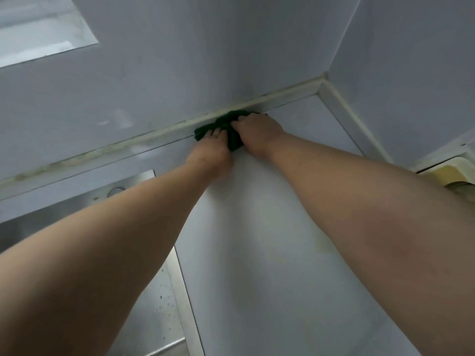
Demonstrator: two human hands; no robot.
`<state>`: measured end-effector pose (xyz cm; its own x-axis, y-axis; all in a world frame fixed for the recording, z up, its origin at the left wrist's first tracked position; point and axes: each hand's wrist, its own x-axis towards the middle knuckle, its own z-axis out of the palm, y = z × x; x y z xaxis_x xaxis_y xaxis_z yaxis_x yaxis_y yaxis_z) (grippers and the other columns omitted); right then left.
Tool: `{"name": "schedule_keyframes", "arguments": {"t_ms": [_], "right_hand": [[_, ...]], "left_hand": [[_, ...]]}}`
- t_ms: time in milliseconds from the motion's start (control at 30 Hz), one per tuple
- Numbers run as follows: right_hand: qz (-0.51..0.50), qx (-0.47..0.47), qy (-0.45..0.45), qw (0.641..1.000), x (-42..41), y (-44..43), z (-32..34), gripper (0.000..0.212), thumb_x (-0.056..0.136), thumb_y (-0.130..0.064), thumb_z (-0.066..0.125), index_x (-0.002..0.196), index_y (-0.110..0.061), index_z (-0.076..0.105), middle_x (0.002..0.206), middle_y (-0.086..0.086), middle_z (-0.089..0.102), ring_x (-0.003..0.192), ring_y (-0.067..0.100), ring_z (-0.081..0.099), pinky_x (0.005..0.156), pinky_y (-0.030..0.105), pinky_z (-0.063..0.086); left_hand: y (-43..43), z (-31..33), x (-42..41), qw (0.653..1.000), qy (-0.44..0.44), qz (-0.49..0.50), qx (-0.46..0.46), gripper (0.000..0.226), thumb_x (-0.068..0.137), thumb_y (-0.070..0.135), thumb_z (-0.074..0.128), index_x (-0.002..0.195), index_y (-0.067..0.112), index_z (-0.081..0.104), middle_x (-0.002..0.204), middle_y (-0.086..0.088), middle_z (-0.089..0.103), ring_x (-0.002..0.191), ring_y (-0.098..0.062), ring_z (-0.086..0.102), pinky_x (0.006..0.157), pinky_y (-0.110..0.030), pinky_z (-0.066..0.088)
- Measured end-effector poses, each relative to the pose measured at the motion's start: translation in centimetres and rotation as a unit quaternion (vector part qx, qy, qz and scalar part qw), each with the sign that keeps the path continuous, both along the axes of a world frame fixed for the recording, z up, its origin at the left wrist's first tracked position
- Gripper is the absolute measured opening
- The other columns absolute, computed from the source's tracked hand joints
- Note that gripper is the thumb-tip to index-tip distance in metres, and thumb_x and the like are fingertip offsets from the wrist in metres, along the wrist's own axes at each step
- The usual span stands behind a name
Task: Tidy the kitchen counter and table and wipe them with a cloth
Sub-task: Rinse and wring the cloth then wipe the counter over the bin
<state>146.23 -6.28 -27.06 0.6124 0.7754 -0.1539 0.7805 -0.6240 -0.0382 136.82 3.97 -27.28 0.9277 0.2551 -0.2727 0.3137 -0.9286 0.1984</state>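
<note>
Nearest us, our two bare forearms reach out from the bottom corners over the pale counter (270, 253). Under the left forearm lies the steel sink (64, 209), its flat rim running beside the counter's edge and flecked with dark specks. Farther out, both hands meet at the back of the counter. Our left hand (212, 152) presses on the green cloth (228, 123), its fingers (214, 134) laid close together and fairly straight over the fabric. Our right hand (258, 132) sits just beside it, on the cloth's right side, fingers bent down over the bunched fabric and gripping it; we cannot see the fingertips. The cloth lies crumpled on the counter, pushed against the stained trim strip (144, 140) where counter meets wall, a little left of the corner. Beyond rises the grey wall (205, 60), with a side wall (411, 73) at the right. A window (38, 29) shows at the upper left, and a cream-coloured object (452, 173) sits at the right edge
</note>
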Motion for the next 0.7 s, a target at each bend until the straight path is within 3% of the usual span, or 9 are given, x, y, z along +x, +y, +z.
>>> {"name": "schedule_keyframes", "arguments": {"t_ms": [67,167,467,700], "right_hand": [[-0.013,0.013,-0.007,1.000,-0.1,0.4,-0.5,0.035,0.099,-0.008,0.042,0.130,-0.007,0.057,0.128,0.015,0.058,0.114,0.033,0.058,0.089,0.039,0.048],[-0.044,0.028,-0.015,0.999,0.0,0.6,-1.3,0.035,0.101,-0.010,0.037,0.132,-0.007,0.054,0.133,0.014,0.055,0.120,0.033,0.054,0.093,0.040,0.046],[-0.061,0.023,-0.015,0.998,-0.9,1.1,-1.0,0.035,0.105,-0.014,0.035,0.134,-0.006,0.050,0.137,0.014,0.046,0.124,0.032,0.045,0.097,0.041,0.040],[-0.079,0.008,0.026,0.997,-2.2,-0.1,-0.3,0.037,0.103,-0.012,0.038,0.136,-0.006,0.054,0.138,0.013,0.049,0.120,0.030,0.051,0.093,0.034,0.041]], "left_hand": [[-0.1,0.3,0.3,1.000,-0.016,0.013,0.002,0.052,0.095,0.012,0.043,0.146,0.005,0.033,0.145,-0.017,0.043,0.133,-0.034,0.041,0.106,-0.038,0.035],[-0.1,-0.3,0.3,1.000,-0.025,0.008,0.005,0.050,0.090,0.015,0.046,0.139,0.005,0.037,0.136,-0.017,0.047,0.126,-0.033,0.043,0.100,-0.040,0.037],[0.7,-0.1,1.5,0.999,-0.017,-0.012,0.024,0.043,0.098,0.022,0.040,0.139,0.008,0.040,0.140,-0.015,0.046,0.132,-0.031,0.040,0.105,-0.043,0.035],[-0.3,-0.5,-0.2,0.999,-0.005,-0.031,0.019,0.052,0.097,0.023,0.043,0.147,0.012,0.033,0.146,-0.010,0.041,0.135,-0.028,0.037,0.106,-0.041,0.035]]}}
